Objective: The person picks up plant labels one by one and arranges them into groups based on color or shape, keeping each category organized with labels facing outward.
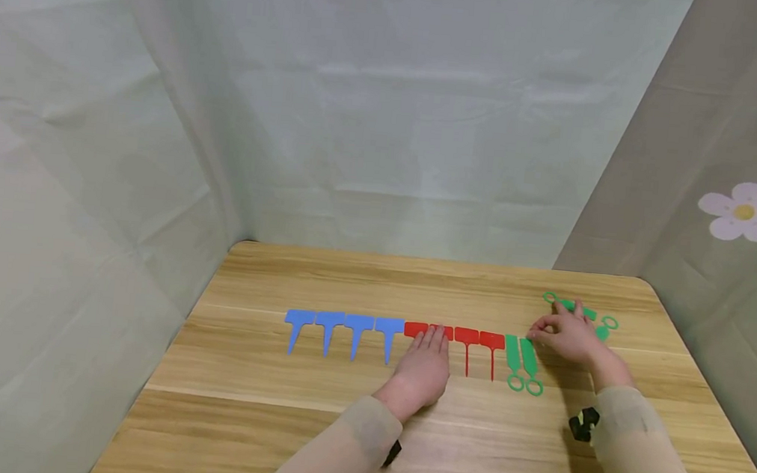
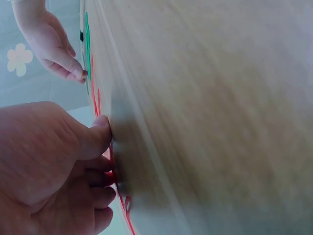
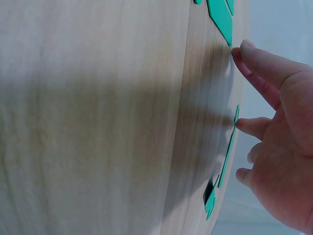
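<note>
My left hand (image 1: 422, 368) rests with straight fingers on two red T-shaped tags in a row of several; an uncovered red tag (image 1: 467, 336) lies just to its right. The right hand (image 1: 569, 337) is over the right end of the row, where two green tags with ring ends lie side by side. Its thumb and index finger come together at the upper end of the outer green tag (image 1: 528, 357), holding nothing visible. In the right wrist view, another fingertip touches a farther green tag (image 3: 227, 159) on the tabletop.
Several blue T-shaped tags (image 1: 359, 323) continue the row to the left. More green pieces, including a ringed one (image 1: 603, 333), lie loose beyond the right hand. The wooden table (image 1: 253, 428) has hanging cloth (image 1: 414, 134) behind it and at both sides.
</note>
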A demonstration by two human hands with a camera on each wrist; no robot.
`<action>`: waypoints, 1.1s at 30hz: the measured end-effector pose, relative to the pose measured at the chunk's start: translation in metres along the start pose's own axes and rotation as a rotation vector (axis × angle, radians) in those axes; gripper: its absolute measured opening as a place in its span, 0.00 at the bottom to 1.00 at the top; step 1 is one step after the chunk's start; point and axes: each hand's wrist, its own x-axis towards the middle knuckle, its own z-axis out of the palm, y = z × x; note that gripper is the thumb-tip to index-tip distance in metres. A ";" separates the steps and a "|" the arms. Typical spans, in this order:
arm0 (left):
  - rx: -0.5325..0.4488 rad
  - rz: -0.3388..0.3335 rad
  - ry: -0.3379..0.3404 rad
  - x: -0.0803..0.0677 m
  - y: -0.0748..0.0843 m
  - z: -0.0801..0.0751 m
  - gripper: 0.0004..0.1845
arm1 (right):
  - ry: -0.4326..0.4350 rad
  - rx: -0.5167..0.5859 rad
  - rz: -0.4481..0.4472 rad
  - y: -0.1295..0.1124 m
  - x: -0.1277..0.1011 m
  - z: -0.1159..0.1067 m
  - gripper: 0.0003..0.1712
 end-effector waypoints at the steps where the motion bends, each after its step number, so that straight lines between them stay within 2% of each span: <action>1: 0.004 -0.001 0.002 0.000 0.000 0.000 0.32 | 0.001 -0.001 0.001 0.000 0.000 0.000 0.09; 12: 0.035 -0.001 0.039 0.000 0.001 0.001 0.32 | 0.012 -0.031 -0.004 -0.004 -0.001 -0.003 0.11; 21: 0.059 0.016 0.058 -0.001 0.000 0.002 0.33 | -0.001 -0.001 0.017 -0.002 -0.001 -0.003 0.12; 28: 0.057 0.058 0.096 -0.008 0.003 -0.003 0.32 | 0.036 -0.014 -0.010 -0.001 -0.007 -0.008 0.12; 33: 0.006 0.120 0.124 -0.008 0.013 -0.013 0.36 | 0.052 0.026 -0.006 0.007 -0.017 -0.016 0.16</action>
